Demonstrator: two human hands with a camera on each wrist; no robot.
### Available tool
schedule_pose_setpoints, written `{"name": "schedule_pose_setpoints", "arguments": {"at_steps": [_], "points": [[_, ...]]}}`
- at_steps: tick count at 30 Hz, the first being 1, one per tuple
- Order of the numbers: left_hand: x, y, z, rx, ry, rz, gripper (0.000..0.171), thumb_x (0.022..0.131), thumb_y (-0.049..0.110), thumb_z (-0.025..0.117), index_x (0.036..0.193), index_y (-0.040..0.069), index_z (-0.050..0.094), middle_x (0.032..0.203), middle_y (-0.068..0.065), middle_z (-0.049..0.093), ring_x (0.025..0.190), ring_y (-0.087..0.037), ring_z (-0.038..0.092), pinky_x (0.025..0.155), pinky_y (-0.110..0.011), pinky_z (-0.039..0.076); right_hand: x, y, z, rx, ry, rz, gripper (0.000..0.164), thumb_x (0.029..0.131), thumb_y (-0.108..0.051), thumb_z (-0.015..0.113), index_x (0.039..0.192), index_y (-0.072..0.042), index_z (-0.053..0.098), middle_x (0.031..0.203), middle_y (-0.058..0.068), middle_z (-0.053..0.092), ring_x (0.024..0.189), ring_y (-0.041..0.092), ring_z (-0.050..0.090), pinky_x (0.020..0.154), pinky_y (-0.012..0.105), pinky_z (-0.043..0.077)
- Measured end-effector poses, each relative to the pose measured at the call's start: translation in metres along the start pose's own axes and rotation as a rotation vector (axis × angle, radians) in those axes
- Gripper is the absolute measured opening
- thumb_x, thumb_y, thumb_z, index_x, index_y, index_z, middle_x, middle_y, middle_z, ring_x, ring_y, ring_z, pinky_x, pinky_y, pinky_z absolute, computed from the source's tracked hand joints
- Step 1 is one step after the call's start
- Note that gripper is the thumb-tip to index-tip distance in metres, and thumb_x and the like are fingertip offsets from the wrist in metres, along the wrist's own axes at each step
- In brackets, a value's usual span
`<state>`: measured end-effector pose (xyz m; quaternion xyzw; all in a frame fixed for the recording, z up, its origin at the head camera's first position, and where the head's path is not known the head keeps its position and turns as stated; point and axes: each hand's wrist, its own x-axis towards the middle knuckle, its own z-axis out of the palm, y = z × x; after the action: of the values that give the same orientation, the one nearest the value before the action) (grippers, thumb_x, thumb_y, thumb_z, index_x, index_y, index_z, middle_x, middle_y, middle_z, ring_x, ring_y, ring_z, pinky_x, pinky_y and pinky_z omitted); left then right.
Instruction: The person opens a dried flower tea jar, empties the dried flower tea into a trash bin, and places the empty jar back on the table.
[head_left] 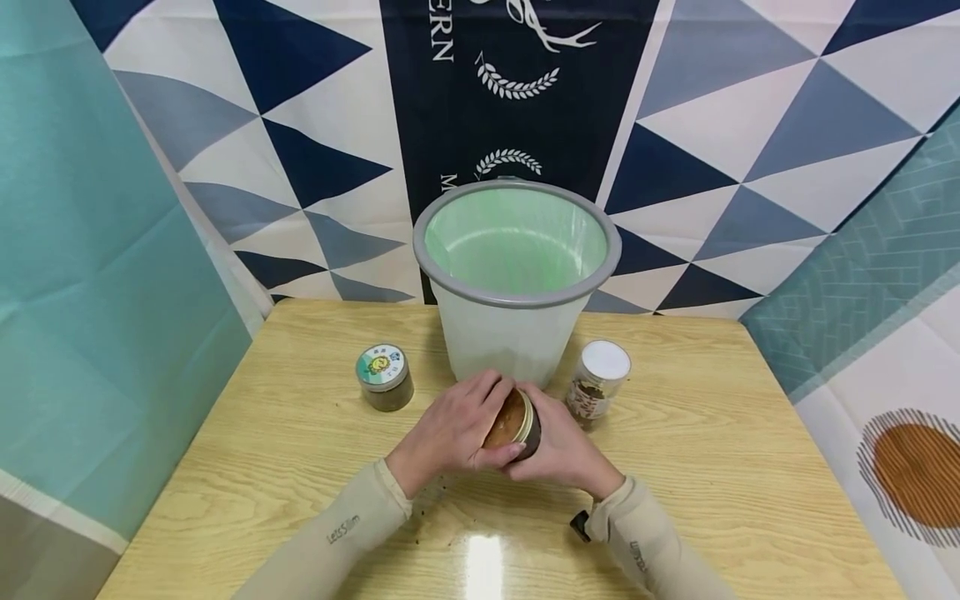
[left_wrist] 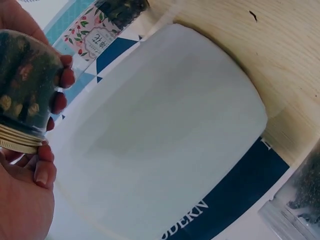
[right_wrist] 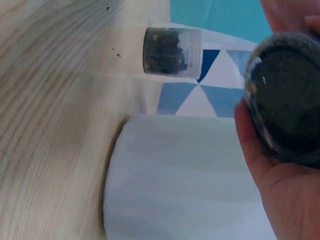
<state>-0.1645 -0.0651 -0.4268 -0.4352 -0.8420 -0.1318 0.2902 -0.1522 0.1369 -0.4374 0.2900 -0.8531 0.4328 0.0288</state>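
- Round, transparent, dark-filled jar [head_left: 531,432]: tilted between both hands, just before the white plastic bucket [head_left: 502,337].
- Gold-rimmed lid [head_left: 507,419] faces left; left hand [head_left: 459,425] grips it, right hand [head_left: 558,443] holds the jar's body.

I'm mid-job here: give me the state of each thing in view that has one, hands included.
Held jar: lifted, tilted, gold lid on; tightness can't be told.
Left hand: gripping the gold lid.
Right hand: gripping the jar's body.
Green-topped jar: upright, closed, dark contents.
White-lidded jar: upright, closed.
Bin: upright, open-topped.
Table: dark specks on it.
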Motion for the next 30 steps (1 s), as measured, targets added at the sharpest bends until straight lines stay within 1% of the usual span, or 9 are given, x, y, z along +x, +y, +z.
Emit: {"name": "schedule_pose_setpoints", "arguments": {"at_steps": [4,9,12,16,21,23,26,28,30], "points": [[-0.002,0.001,0.001,0.003,0.022,0.004,0.084,0.104,0.067,0.009,0.122,0.002,0.059,0.107,-0.007,0.058,0.083,-0.015,0.055,0.073,-0.027,0.054,-0.003,-0.002,0.004,-0.003,0.041,-0.031,0.086,0.054,-0.019,0.09,0.133,-0.006,0.056,0.113,0.006,0.069,0.096,0.017,0.065,0.084,0.034,0.057],[-0.002,0.003,-0.001,0.006,0.047,0.012,0.083,0.103,0.066,0.009,0.121,0.001,0.059,0.105,-0.007,0.058,0.081,-0.016,0.055,0.071,-0.026,0.054,-0.007,-0.004,0.006,-0.054,0.085,-0.06,0.086,0.053,-0.02,0.09,0.131,-0.006,0.057,0.112,0.006,0.069,0.096,0.017,0.065,0.083,0.034,0.057],[-0.002,0.003,-0.001,0.007,0.054,0.013,0.082,0.103,0.066,0.011,0.121,0.002,0.059,0.104,-0.007,0.058,0.08,-0.015,0.054,0.07,-0.026,0.053,-0.008,-0.005,0.006,-0.079,0.099,-0.065,0.087,0.051,-0.021,0.089,0.131,-0.005,0.057,0.113,0.007,0.069,0.096,0.018,0.065,0.083,0.035,0.057],[-0.003,0.004,-0.001,0.007,0.06,0.022,0.081,0.102,0.065,0.013,0.122,0.001,0.059,0.103,-0.007,0.057,0.079,-0.016,0.054,0.069,-0.026,0.053,-0.01,-0.008,0.006,-0.081,0.1,-0.065,0.089,0.051,-0.02,0.089,0.132,-0.004,0.057,0.114,0.007,0.069,0.097,0.019,0.065,0.084,0.037,0.058],[-0.002,0.007,0.001,0.018,0.1,0.028,0.081,0.102,0.064,0.012,0.12,0.0,0.059,0.102,-0.008,0.057,0.076,-0.017,0.054,0.066,-0.027,0.053,-0.013,-0.007,0.006,-0.087,0.119,-0.082,0.092,0.049,-0.02,0.09,0.133,-0.004,0.056,0.115,0.007,0.069,0.098,0.019,0.065,0.085,0.037,0.058],[-0.002,0.011,0.004,0.016,0.122,-0.017,0.08,0.103,0.063,0.013,0.118,-0.001,0.059,0.098,-0.008,0.057,0.073,-0.016,0.054,0.063,-0.027,0.052,-0.013,-0.006,0.007,-0.116,0.147,-0.121,0.091,0.051,-0.021,0.091,0.132,-0.003,0.056,0.117,0.009,0.067,0.101,0.021,0.065,0.088,0.039,0.058],[-0.003,0.017,0.008,-0.007,0.13,-0.132,0.081,0.104,0.064,0.013,0.116,-0.002,0.058,0.097,-0.009,0.055,0.071,-0.016,0.053,0.059,-0.027,0.053,-0.01,-0.002,0.009,-0.176,0.2,-0.204,0.089,0.053,-0.022,0.094,0.13,-0.001,0.056,0.118,0.01,0.065,0.105,0.022,0.065,0.09,0.042,0.059],[-0.004,0.02,0.009,-0.036,0.116,-0.215,0.083,0.103,0.067,0.013,0.115,-0.002,0.057,0.096,-0.009,0.054,0.07,-0.016,0.053,0.056,-0.027,0.053,-0.007,0.001,0.011,-0.209,0.224,-0.257,0.088,0.053,-0.022,0.094,0.129,0.0,0.056,0.118,0.011,0.063,0.107,0.024,0.065,0.091,0.043,0.059],[-0.004,0.021,0.009,-0.055,0.083,-0.266,0.088,0.1,0.072,0.011,0.116,-0.001,0.057,0.097,-0.009,0.054,0.071,-0.017,0.054,0.057,-0.029,0.055,-0.006,0.004,0.012,-0.219,0.229,-0.279,0.089,0.052,-0.022,0.095,0.128,0.0,0.056,0.118,0.01,0.063,0.106,0.024,0.065,0.09,0.043,0.06]]}}
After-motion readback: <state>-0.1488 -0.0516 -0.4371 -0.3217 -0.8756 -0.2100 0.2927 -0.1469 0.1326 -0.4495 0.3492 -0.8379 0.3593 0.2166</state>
